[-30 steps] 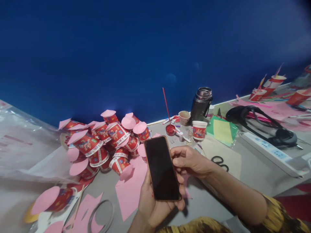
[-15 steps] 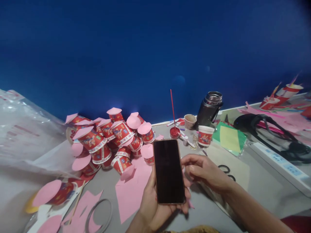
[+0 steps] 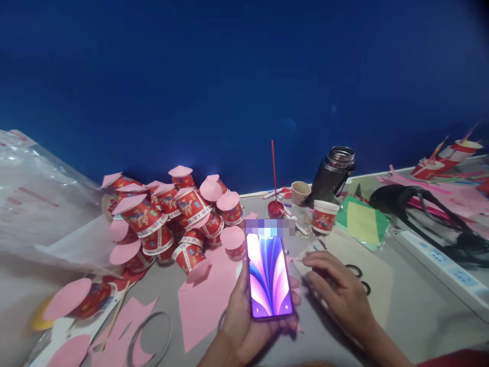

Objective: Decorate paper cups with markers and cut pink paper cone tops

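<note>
A smartphone [image 3: 269,283] with a lit purple and pink screen rests upright in my left hand [image 3: 244,326], whose thumb and fingers wrap round its sides. Just right of the phone is my right hand [image 3: 342,285], holding nothing, its fingers bent and a little apart over the table. Beneath and beside that hand lies a beige sheet [image 3: 378,295] with the black handles of scissors [image 3: 355,271] on it. A pink paper sheet [image 3: 200,311] is on the table to the left of the phone.
Red paper cups [image 3: 191,206] with pink paper cones and discs are heaped at left. A dark thermos flask [image 3: 331,176], a stack of cups [image 3: 324,216] and a red stick [image 3: 274,171] stand behind the phone. A white power strip [image 3: 443,265] lies at right; a plastic bag [image 3: 38,204] hangs far left.
The phone's screen has gone from dark to lit. My right hand has drawn away from the phone's edge to the right.
</note>
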Tool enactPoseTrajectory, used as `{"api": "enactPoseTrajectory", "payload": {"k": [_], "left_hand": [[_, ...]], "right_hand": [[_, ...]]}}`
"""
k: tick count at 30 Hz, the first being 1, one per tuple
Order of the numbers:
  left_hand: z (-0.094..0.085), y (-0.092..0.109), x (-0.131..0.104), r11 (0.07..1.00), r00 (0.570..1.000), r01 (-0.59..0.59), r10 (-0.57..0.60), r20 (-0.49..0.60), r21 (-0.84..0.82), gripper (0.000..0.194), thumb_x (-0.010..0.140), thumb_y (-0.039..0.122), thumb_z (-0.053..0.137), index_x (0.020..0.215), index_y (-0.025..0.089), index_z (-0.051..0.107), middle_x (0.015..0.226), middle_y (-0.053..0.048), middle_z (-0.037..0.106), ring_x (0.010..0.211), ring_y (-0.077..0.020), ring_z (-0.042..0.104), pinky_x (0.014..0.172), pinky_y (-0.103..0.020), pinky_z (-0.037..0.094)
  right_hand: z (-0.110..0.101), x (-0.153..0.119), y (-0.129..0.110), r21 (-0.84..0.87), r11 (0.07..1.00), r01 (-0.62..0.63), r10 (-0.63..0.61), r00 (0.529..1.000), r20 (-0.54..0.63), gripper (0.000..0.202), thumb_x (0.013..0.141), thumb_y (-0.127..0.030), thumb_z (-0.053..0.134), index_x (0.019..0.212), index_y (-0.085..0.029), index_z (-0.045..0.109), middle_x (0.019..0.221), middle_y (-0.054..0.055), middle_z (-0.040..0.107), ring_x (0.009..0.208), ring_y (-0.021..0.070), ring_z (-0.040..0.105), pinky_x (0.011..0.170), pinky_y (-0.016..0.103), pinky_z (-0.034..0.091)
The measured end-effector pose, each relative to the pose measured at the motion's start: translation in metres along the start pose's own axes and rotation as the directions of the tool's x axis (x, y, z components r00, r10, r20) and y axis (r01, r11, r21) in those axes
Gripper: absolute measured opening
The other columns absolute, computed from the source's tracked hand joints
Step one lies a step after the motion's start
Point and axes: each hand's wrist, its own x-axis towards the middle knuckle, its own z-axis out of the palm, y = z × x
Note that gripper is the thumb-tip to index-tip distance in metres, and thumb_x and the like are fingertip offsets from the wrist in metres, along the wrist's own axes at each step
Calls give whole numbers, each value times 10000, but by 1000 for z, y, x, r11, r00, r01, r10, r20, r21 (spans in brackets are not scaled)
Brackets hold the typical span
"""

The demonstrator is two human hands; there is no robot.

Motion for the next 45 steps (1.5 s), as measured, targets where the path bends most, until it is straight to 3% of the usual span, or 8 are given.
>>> {"api": "enactPoseTrajectory", "payload": {"k": [8, 13, 17, 22, 30, 34, 38, 45], "left_hand": [[-3, -1, 2, 1000, 1000, 23, -23, -9, -3, 829, 1029, 765, 433, 1400, 75, 702, 1052, -192, 786, 844, -294, 778, 646, -390, 633], [-6, -6, 3, 1000, 1000, -2, 1, 15, 16, 792, 1035, 750, 449, 1360, 86, 733, 1084, -190, 809, 821, -281, 774, 705, -401, 616], [-8, -7, 1, 994, 999, 26, -30, 38, 108, 874, 1012, 804, 415, 1368, 65, 717, 1021, -200, 807, 702, -272, 778, 675, -385, 602], [-6, -4, -2, 998, 1000, 13, -12, -19, 60, 874, 996, 798, 472, 1388, 47, 687, 1082, -215, 775, 901, -309, 772, 649, -367, 608], [-7, -5, 0, 998, 1000, 24, -24, 6, 64, 891, 987, 806, 479, 1373, 33, 697, 1073, -216, 767, 858, -300, 774, 664, -379, 633], [-4, -6, 0, 998, 999, 35, -36, 17, 47, 849, 1026, 768, 444, 1383, 39, 692, 1099, -212, 778, 887, -300, 787, 673, -375, 637], [-3, -7, -1, 998, 999, 32, -34, 28, 61, 842, 1048, 753, 403, 1429, 50, 665, 1069, -220, 802, 884, -306, 796, 686, -386, 633], [-6, -9, 0, 999, 999, 18, -20, 37, 36, 711, 1040, 695, 516, 1414, 116, 690, 1167, -204, 806, 922, -318, 792, 749, -415, 624]], "right_hand": [[-12, -4, -15, -79, 934, 348, -339, 934, 116, 249, 1073, -346, 606, 1203, -229, 783, 1419, 145, 576, 1239, 289, 597, 926, 394, 571], [-5, 4, -21, -136, 882, 451, -421, 884, 203, 298, 1080, -446, 604, 1200, -243, 786, 1543, 139, 507, 1365, 332, 531, 1100, 481, 498], [2, 14, -15, -303, 884, 357, -338, 934, 115, 414, 1101, -468, 551, 1388, -209, 699, 1576, 188, 492, 1405, 374, 512, 1094, 535, 489], [-8, 17, -4, -257, 955, 148, -187, 973, -134, 357, 1106, -379, 518, 1395, -227, 662, 1452, 178, 601, 1346, 376, 577, 1064, 561, 489], [-31, 6, 17, -246, 967, 63, -102, 983, -151, 222, 1065, -282, 579, 1193, -236, 755, 1342, 134, 658, 1232, 329, 639, 1010, 494, 516], [-35, 1, 6, -208, 957, 200, -212, 977, -39, 242, 1074, -339, 588, 1180, -254, 789, 1433, 131, 593, 1238, 319, 607, 930, 446, 540], [-29, 0, -12, -166, 901, 401, -382, 915, 132, 367, 1087, -518, 562, 1225, -274, 799, 1516, 134, 536, 1307, 343, 569, 1028, 508, 538], [-14, 10, -20, -177, 880, 440, -391, 885, 254, 410, 1052, -598, 599, 1279, -306, 776, 1579, 127, 527, 1400, 356, 528, 1107, 522, 534]]}}
